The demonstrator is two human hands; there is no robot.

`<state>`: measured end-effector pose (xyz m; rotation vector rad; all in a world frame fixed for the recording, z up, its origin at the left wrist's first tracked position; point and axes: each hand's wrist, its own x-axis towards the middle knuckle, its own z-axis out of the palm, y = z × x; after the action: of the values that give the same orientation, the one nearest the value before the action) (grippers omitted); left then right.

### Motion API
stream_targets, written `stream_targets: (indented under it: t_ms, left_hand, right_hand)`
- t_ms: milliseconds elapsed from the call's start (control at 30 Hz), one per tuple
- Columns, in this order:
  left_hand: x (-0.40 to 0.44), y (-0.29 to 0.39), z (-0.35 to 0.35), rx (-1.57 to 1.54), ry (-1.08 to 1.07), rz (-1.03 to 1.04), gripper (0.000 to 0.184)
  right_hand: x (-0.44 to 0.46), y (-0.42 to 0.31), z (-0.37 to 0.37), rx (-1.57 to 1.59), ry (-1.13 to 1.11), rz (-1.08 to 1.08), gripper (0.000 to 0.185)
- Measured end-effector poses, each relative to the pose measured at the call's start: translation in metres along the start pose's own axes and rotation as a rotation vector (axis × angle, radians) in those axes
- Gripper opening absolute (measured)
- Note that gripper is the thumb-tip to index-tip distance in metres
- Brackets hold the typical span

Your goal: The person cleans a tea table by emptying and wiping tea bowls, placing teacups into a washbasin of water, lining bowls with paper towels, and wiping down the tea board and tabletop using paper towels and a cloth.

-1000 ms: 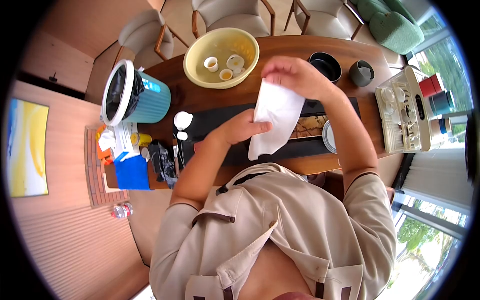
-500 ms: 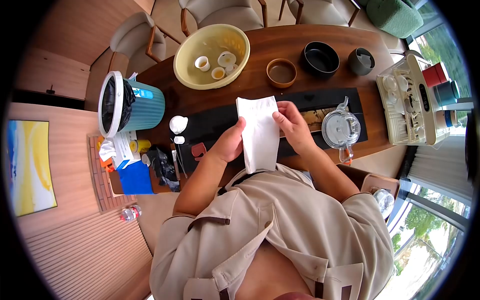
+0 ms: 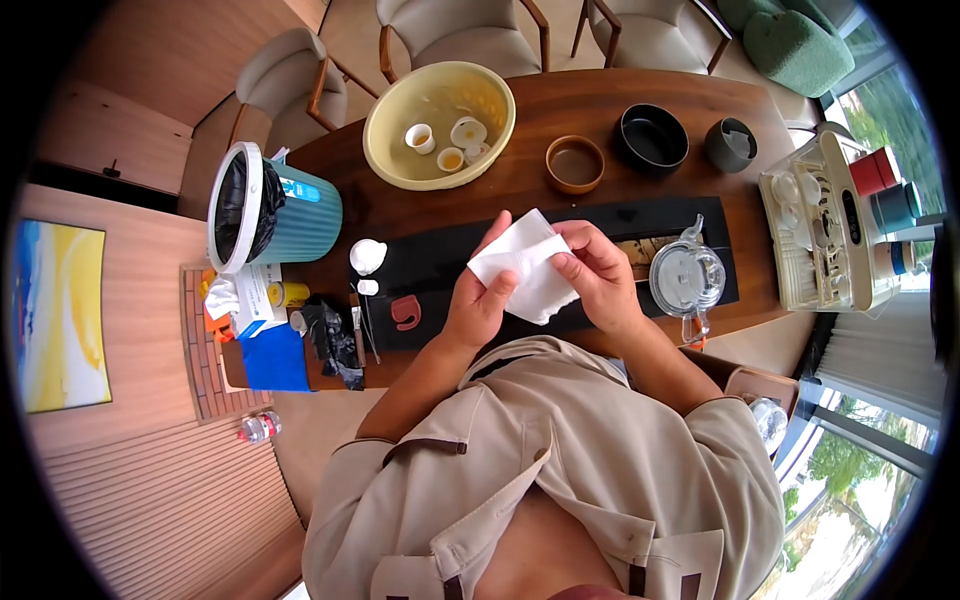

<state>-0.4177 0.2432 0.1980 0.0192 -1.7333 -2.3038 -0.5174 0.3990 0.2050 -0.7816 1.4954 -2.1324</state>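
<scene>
A white paper tissue [image 3: 527, 268], folded into a smaller, uneven shape, is held between both hands above the black tea tray [image 3: 445, 240]. My left hand [image 3: 480, 300] supports its left side, thumb on top and fingers behind it. At the upper right, my right hand [image 3: 603, 278] pinches the tissue between thumb and fingers. A clear glass teapot [image 3: 687, 278] stands on the tray to the right of my right hand. Left of my left hand lie a dark red curved piece [image 3: 406, 312] and a small white lidded pot [image 3: 368, 257].
A yellow basin [image 3: 385, 165] holds small cups. Beyond the tray are a brown bowl [image 3: 575, 165], a black bowl [image 3: 651, 140] and a grey cup [image 3: 730, 145]. A lined blue bin [image 3: 310, 215] is at left, a cup rack [image 3: 790, 285] at right.
The tissue was a long hanging strip and is now folded over into a shorter piece. My right hand has moved slightly right and down; the view has shifted a little.
</scene>
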Motion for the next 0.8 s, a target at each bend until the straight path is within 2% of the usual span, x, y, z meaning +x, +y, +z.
stream_targets:
  t_ms: [100, 300, 367, 467, 500, 533, 567, 633, 700, 733, 767, 800]
  left_hand:
    - [-0.004, -0.004, 0.003, -0.004, 0.005, 0.015, 0.068]
    - [-0.009, 0.001, 0.006, -0.147, -0.042, 0.012, 0.063]
    - [-0.015, -0.004, -0.002, -0.165, -0.097, -0.094, 0.059]
    - [-0.015, -0.008, -0.002, -0.154, -0.044, -0.171, 0.055]
    - [-0.014, -0.008, -0.001, -0.155, -0.042, -0.172, 0.055]
    - [-0.012, -0.004, 0.001, -0.297, -0.025, -0.215, 0.054]
    - [-0.009, -0.001, 0.001, -0.438, -0.007, -0.255, 0.053]
    - [-0.001, 0.002, -0.003, -0.498, -0.024, -0.254, 0.050]
    - [0.003, -0.001, -0.012, -0.443, -0.069, -0.176, 0.051]
    - [0.006, 0.004, -0.011, -0.316, -0.009, -0.178, 0.058]
    - [0.010, 0.007, -0.010, -0.316, -0.007, -0.177, 0.058]
    - [0.015, 0.007, -0.008, -0.295, -0.009, -0.118, 0.063]
  right_hand:
    - [-0.003, -0.006, 0.003, 0.051, 0.073, 0.093, 0.007]
    - [-0.006, -0.012, 0.008, 0.034, 0.141, 0.058, 0.006]
    - [-0.008, -0.011, 0.008, 0.035, 0.156, 0.073, 0.006]
    - [-0.010, -0.006, 0.007, 0.055, 0.170, 0.114, 0.012]
    - [-0.009, -0.004, 0.006, 0.095, 0.187, 0.125, 0.022]
    - [-0.007, -0.006, 0.008, 0.134, 0.203, 0.135, 0.031]
    - [-0.005, -0.010, 0.008, 0.133, 0.199, 0.136, 0.031]
    - [-0.002, -0.022, 0.006, 0.380, 0.001, 0.345, 0.052]
    - [-0.006, -0.015, -0.003, 0.424, -0.082, 0.411, 0.047]
    - [-0.005, -0.015, -0.006, 0.284, -0.125, 0.496, 0.041]
    - [-0.005, -0.016, -0.008, 0.143, -0.168, 0.579, 0.034]
    - [-0.005, -0.015, -0.004, 0.139, -0.059, 0.535, 0.024]
